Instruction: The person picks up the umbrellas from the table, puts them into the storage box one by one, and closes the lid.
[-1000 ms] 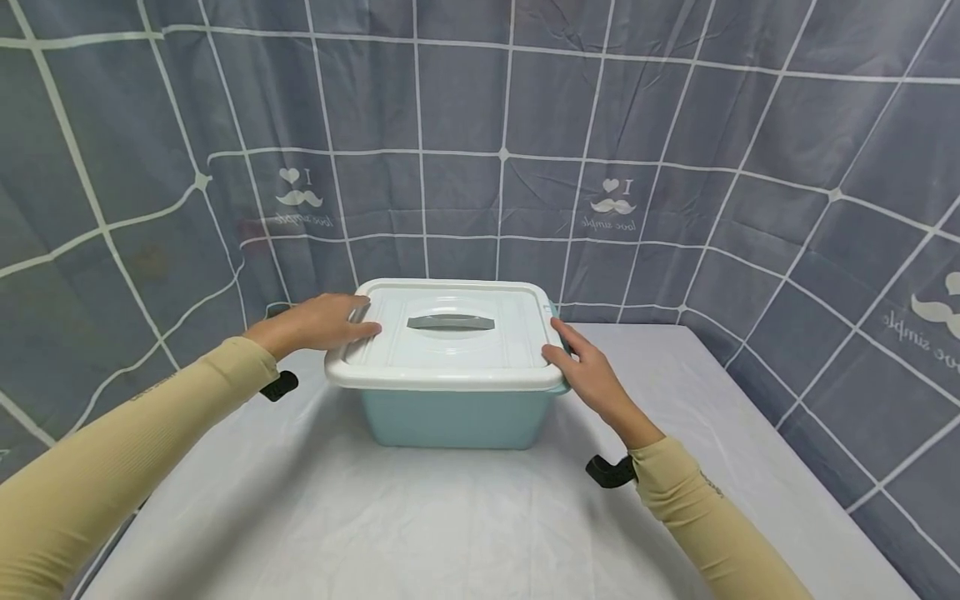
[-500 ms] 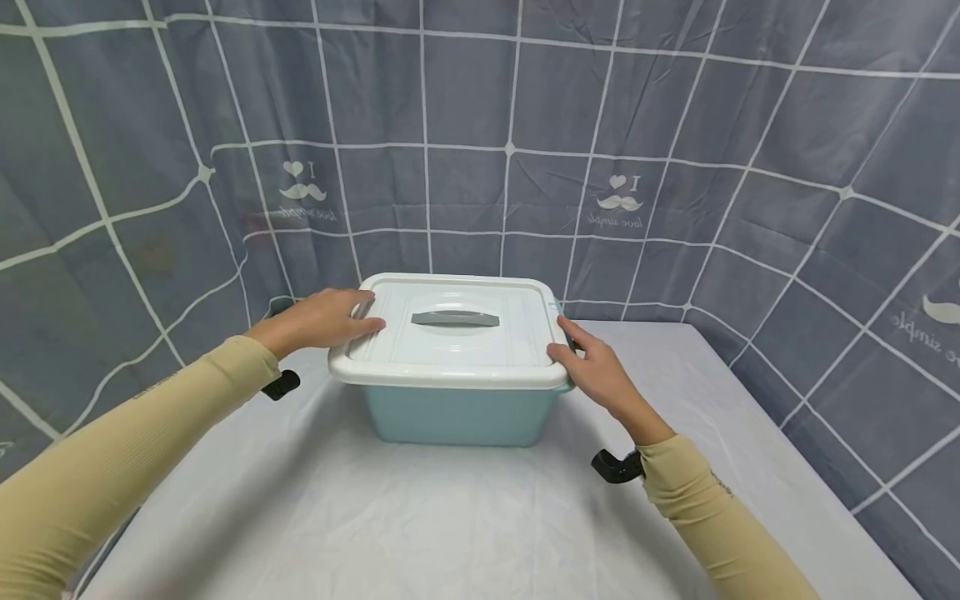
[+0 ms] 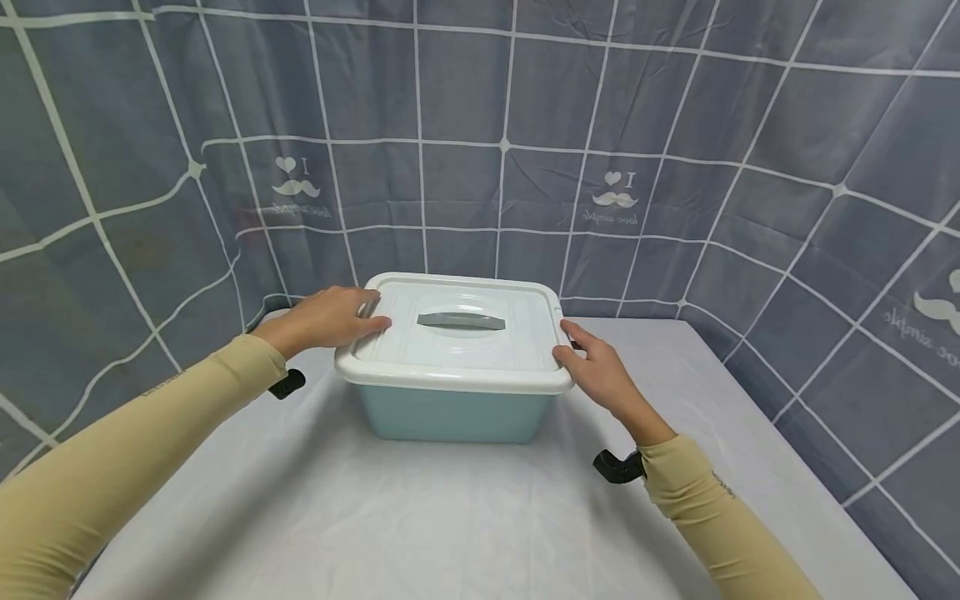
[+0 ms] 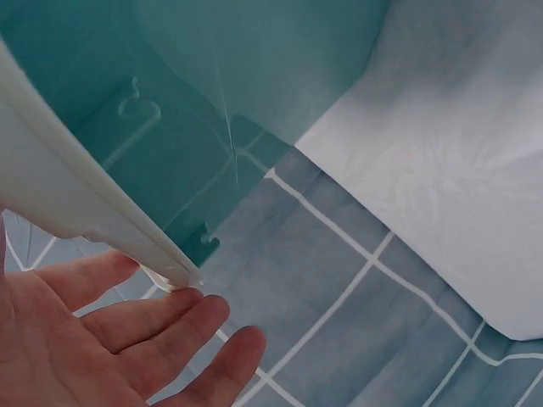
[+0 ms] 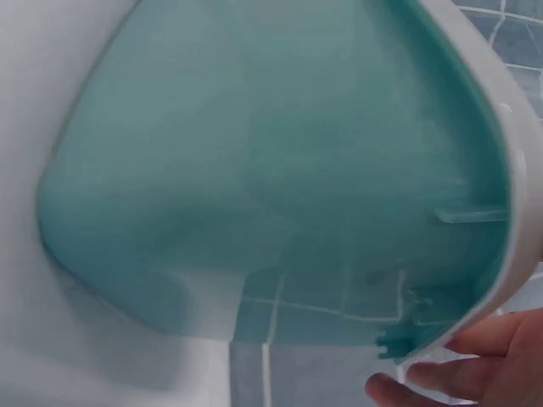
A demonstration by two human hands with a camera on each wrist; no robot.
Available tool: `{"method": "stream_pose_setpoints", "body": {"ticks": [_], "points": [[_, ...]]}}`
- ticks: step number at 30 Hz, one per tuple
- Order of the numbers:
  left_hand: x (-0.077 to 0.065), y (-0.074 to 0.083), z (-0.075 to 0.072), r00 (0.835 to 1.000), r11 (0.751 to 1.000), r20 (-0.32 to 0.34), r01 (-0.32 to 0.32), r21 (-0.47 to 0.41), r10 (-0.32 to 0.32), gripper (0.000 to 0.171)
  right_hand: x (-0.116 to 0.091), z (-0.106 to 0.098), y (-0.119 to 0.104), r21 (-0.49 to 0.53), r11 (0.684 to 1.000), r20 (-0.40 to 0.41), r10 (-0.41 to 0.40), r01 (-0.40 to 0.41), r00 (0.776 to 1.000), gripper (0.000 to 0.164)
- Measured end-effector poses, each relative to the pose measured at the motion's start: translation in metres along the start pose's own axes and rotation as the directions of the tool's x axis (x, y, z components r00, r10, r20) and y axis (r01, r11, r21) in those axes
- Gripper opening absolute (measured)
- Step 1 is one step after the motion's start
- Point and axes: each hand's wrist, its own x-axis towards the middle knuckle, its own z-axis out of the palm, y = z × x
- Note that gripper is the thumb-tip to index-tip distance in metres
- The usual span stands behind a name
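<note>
A pale teal storage box (image 3: 455,417) stands on the white-covered table in the head view, its inside hidden by a white lid (image 3: 405,333) with a grey handle (image 3: 461,321). My left hand (image 3: 326,317) holds the lid's left edge, thumb on top. At the right edge, my right hand (image 3: 596,367) holds the lid the same way, thumb and index finger showing at the rim. The left wrist view shows the left fingers (image 4: 161,326) against the lid's underside edge. In the right wrist view, the right fingers (image 5: 488,365) are at the lid's rim beside the teal wall.
The table (image 3: 450,525) has a smooth white cover. Grey curtains (image 3: 465,108) with white grid lines hang behind it and along both sides. Beige sleeves (image 3: 172,425) cover both forearms, with black wrist mounts (image 3: 618,467) below the wrists.
The lid has shifted slightly to the right over the box, covering the teal rim that showed at its right side. Both hands have moved right with it.
</note>
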Motion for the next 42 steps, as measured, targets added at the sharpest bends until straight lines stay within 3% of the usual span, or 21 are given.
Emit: {"method": "stream_pose_setpoints", "body": {"ticks": [8, 16, 30, 36, 42], "points": [[-0.002, -0.006, 0.007, 1.000, 1.000, 0.022, -0.006, 0.031, 0.005, 0.078, -0.001, 0.008, 0.002, 0.019, 1.000, -0.036, -0.020, 0.021, 0.999, 0.063], [-0.001, -0.008, 0.009, 1.000, 0.997, -0.028, -0.005, 0.072, 0.007, 0.078, 0.001, 0.001, -0.002, -0.045, 0.998, 0.009, -0.045, 0.046, 0.999, 0.064], [-0.003, -0.015, 0.017, 0.986, 0.999, -0.159, 0.046, 0.028, -0.041, 0.063, 0.005, -0.003, -0.003, -0.082, 0.996, 0.076, -0.036, 0.043, 0.996, 0.067], [-0.005, -0.016, 0.018, 0.983, 0.997, -0.167, 0.077, 0.029, -0.071, 0.063, 0.008, -0.004, -0.004, -0.059, 0.997, 0.093, -0.042, 0.048, 0.995, 0.068], [-0.007, -0.017, 0.016, 0.986, 0.998, -0.157, 0.058, 0.014, -0.055, 0.065, 0.009, -0.007, -0.002, -0.060, 0.998, 0.101, -0.030, 0.036, 0.994, 0.069]]}}
